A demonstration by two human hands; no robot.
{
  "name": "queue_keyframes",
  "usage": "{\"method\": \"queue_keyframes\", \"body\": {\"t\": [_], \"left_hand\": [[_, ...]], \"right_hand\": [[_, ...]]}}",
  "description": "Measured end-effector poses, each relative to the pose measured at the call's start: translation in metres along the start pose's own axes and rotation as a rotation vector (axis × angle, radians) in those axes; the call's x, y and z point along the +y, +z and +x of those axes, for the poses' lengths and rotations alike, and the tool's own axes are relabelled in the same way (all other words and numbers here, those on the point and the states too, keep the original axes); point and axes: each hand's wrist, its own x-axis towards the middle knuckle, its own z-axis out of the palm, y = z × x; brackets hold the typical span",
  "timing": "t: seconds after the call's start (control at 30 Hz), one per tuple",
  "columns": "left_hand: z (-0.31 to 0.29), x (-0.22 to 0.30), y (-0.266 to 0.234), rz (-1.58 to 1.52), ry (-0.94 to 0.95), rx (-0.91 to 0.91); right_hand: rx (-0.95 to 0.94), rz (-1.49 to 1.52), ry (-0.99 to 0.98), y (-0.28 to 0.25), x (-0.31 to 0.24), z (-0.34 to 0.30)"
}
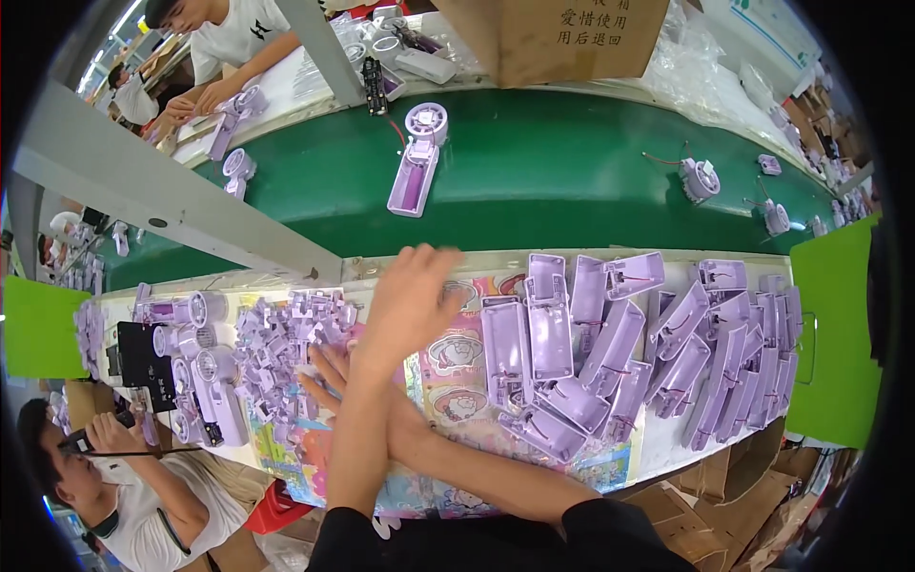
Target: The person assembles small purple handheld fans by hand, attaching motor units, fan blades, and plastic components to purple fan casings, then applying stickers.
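Note:
My forearms cross, the left lying over the right. My left hand [408,303] is raised near the belt's front edge, its fingers somewhat blurred and stretched away from me. Thumb and fingers stand apart, and nothing shows in them. Beneath my left forearm, my right hand [335,379] reaches left with spread fingers to the edge of a pile of small lilac plastic parts [286,343]. Part of that hand is hidden by the left arm. Beyond my left hand, a lilac handheld fan with an open handle [416,162] lies on the green conveyor belt [534,153].
Lilac handle shells [548,338] are heaped at the right, some with red wires. Fan bodies [217,381] and a black board [143,357] lie left. A grey post [181,210] slants across the left. A cardboard box [562,43] stands behind the belt. Other people work nearby.

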Motion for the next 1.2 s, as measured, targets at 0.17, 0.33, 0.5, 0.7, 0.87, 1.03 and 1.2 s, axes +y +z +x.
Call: {"method": "queue_keyframes", "body": {"t": [0.17,0.33,0.5,0.7,0.87,1.03,1.2], "left_hand": [[-0.003,-0.012,0.007,-0.14,0.011,-0.041],[0.003,-0.012,0.013,-0.265,-0.085,-0.094],[0.005,-0.012,0.014,-0.195,-0.03,-0.006],[0.005,-0.011,0.013,-0.225,-0.059,-0.018],[0.006,-0.009,0.015,-0.232,-0.051,-0.017],[0.005,-0.012,0.014,-0.222,-0.054,-0.016],[0.007,-0.007,0.015,-0.254,-0.037,0.046]], "right_hand": [[-0.012,0.096,0.061,0.003,-0.004,-0.006],[0.019,0.179,0.084,0.008,-0.001,-0.007],[-0.12,-0.155,0.047,-0.004,-0.002,-0.006],[-0.053,0.094,0.092,0.006,-0.004,-0.009],[-0.064,-0.036,0.095,0.01,-0.005,-0.01],[-0.129,0.083,0.11,0.001,-0.005,-0.009],[-0.113,0.164,0.114,0.0,-0.002,-0.009]]}}
